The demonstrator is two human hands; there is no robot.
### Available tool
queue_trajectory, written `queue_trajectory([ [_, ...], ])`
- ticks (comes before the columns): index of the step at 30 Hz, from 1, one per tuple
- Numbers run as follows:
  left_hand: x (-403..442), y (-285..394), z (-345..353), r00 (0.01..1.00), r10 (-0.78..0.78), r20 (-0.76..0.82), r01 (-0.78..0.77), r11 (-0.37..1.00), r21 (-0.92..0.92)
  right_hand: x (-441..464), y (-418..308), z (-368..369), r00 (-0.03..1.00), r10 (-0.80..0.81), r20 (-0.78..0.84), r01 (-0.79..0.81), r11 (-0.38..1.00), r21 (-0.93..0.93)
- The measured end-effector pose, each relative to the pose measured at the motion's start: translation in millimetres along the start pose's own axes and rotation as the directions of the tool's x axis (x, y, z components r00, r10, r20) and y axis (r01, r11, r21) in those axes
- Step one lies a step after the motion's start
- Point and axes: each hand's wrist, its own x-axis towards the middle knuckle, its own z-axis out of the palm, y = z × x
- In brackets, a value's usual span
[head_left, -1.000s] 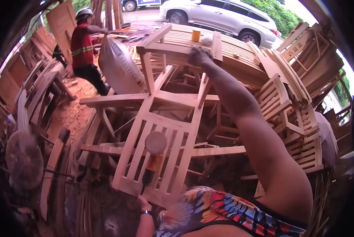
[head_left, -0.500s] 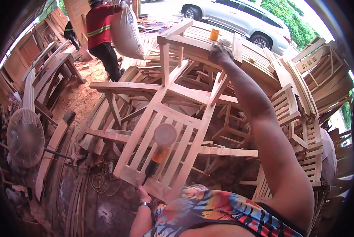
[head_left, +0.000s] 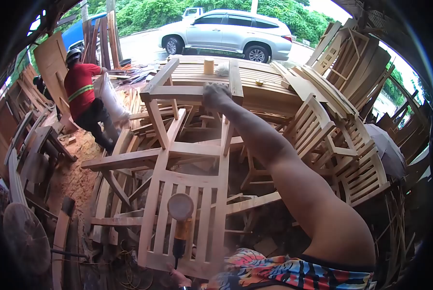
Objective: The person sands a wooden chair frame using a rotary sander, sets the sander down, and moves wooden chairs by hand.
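Note:
A bare wooden chair (head_left: 190, 181) with a slatted back stands tilted in front of me. My right hand (head_left: 218, 95) is closed over the rail at its far end, arm stretched out. At the bottom edge my left hand (head_left: 180, 279) is curled by the chair's near rail. It is partly cut off, and I cannot tell whether it grips the rail or the tail of the power tool. That power tool (head_left: 181, 229), an orange and black sander or grinder with a round disc, appears in front of the back slats, its dark end pointing at my left hand.
A slatted wooden table (head_left: 274, 79) bears a yellow cup (head_left: 208, 66) and a whitish rag (head_left: 222, 70). More chairs (head_left: 359, 159) crowd the right. A round fan (head_left: 25, 237) and planks stand left. A person in red (head_left: 81, 87) handles a white sack (head_left: 111, 99). A silver car (head_left: 226, 34) is beyond.
My view has tipped up and to the right, so the chair, tool and both hands appear lower and farther left. The person with the sack has lowered it and bends forward.

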Motion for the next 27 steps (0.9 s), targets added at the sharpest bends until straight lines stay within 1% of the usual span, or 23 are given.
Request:
queue_trajectory([
  [5, -18.1, 15.4, 2.3, 0.992, -0.105, 0.063, 0.106, 0.994, -0.024, -0.4, 2.6, -2.5, 0.999, -0.049, -0.001, 0.049, 0.999, -0.011],
  [8, -59.3, 57.5, 19.4, 0.959, -0.222, 0.177, 0.252, 0.953, -0.17, 4.2, 4.0, -0.3, 0.999, -0.033, 0.028, 0.033, 0.999, 0.0],
  [10, -40.7, 44.3, 11.9, 0.893, -0.268, 0.361, 0.404, 0.831, -0.382, 17.2, 8.6, 7.2, 0.999, -0.025, 0.026, 0.025, 1.0, -0.005],
  [11, -40.4, 46.6, 14.0, 0.894, -0.274, 0.355, 0.409, 0.824, -0.393, 9.3, 2.4, 1.1, 1.0, -0.017, 0.026, 0.018, 1.0, -0.017],
  [12, -41.7, 43.7, 15.4, 0.894, -0.287, 0.345, 0.418, 0.812, -0.408, 4.9, -5.6, -7.8, 0.999, 0.031, 0.039, -0.029, 0.999, -0.044],
  [13, -60.7, 63.4, 26.0, 0.902, -0.302, 0.308, 0.414, 0.806, -0.422, 12.7, -1.0, 0.4, 1.0, -0.009, 0.008, 0.01, 0.998, -0.06],
  [14, -55.2, 57.6, 20.8, 0.88, -0.373, 0.294, 0.471, 0.765, -0.439, 23.3, 3.1, 0.9, 0.997, -0.023, 0.072, 0.026, 0.999, -0.046],
  [15, -53.3, 49.4, 18.1, 0.889, -0.371, 0.269, 0.456, 0.767, -0.45, 31.6, 7.6, 1.0, 0.993, -0.023, 0.12, 0.027, 0.999, -0.031],
  [17, -43.1, 45.9, 22.7, 0.906, -0.341, 0.25, 0.421, 0.782, -0.46, 38.2, 12.1, 6.6, 0.994, -0.098, 0.043, 0.1, 0.993, -0.059],
  [18, -40.1, 46.3, 22.3, 0.893, -0.344, 0.288, 0.446, 0.758, -0.477, 43.2, 11.5, 6.3, 0.991, -0.137, -0.001, 0.137, 0.988, -0.078],
  [20, -38.3, 42.4, 21.9, 0.867, -0.351, 0.355, 0.494, 0.699, -0.516, 63.3, 7.6, 3.8, 0.986, -0.166, 0.011, 0.166, 0.982, -0.088],
  [21, -44.2, 45.7, 22.6, 0.866, -0.363, 0.344, 0.498, 0.693, -0.522, 62.7, 4.7, 2.0, 0.984, -0.175, 0.029, 0.177, 0.98, -0.086],
  [22, -50.0, 57.7, 27.6, 0.866, -0.374, 0.331, 0.499, 0.69, -0.524, 54.5, -8.8, -10.9, 0.987, -0.133, 0.087, 0.137, 0.99, -0.042],
  [23, -50.4, 64.5, 30.5, 0.868, -0.376, 0.323, 0.495, 0.691, -0.526, 56.0, -16.1, -15.6, 0.986, -0.134, 0.099, 0.14, 0.989, -0.051],
  [25, -46.1, 67.1, 30.4, 0.881, -0.364, 0.301, 0.472, 0.708, -0.525, 74.9, -21.2, -9.6, 0.982, -0.157, 0.103, 0.165, 0.983, -0.074],
  [27, -40.6, 72.9, 28.0, 0.888, -0.338, 0.311, 0.458, 0.703, -0.545, 89.0, -35.9, -2.0, 0.981, -0.188, 0.055, 0.19, 0.981, -0.043],
])
